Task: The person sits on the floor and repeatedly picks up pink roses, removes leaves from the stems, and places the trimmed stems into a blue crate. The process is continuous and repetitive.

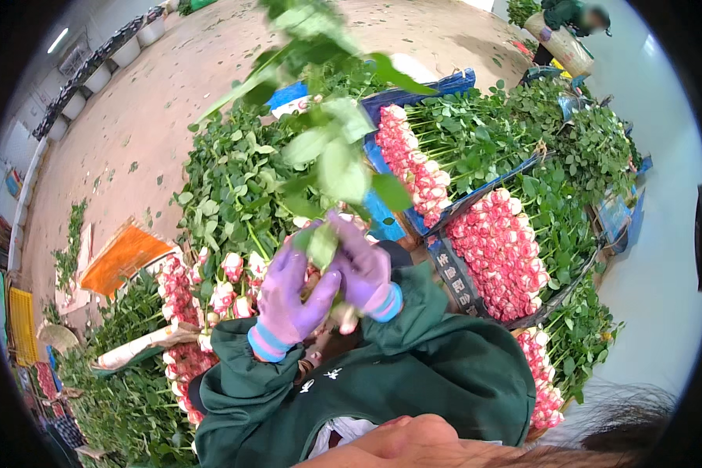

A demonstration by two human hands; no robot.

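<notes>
A leafy rose stem (342, 169), blurred, rises from between my two hands, its leaves fanning out away from me. A pale pink rose head (347, 320) hangs just below the hands and seems to belong to that stem. My left hand (286, 295), in a purple glove with a striped cuff, grips the stem from the left. Close against it, my right hand (362, 272), gloved alike, holds the stem from the right. A leaf (322, 245) between the hands hides part of the fingers. Loose white-and-pink roses (223, 295) lie just left of my left hand.
A heap of leafy stems (234, 175) lies beyond my hands. To the right, bundled roses (497, 257) fill dark-walled holders (453, 278). More bundles (181, 351) and a paper roll (143, 349) lie left. A person (567, 20) carries a roll at far right.
</notes>
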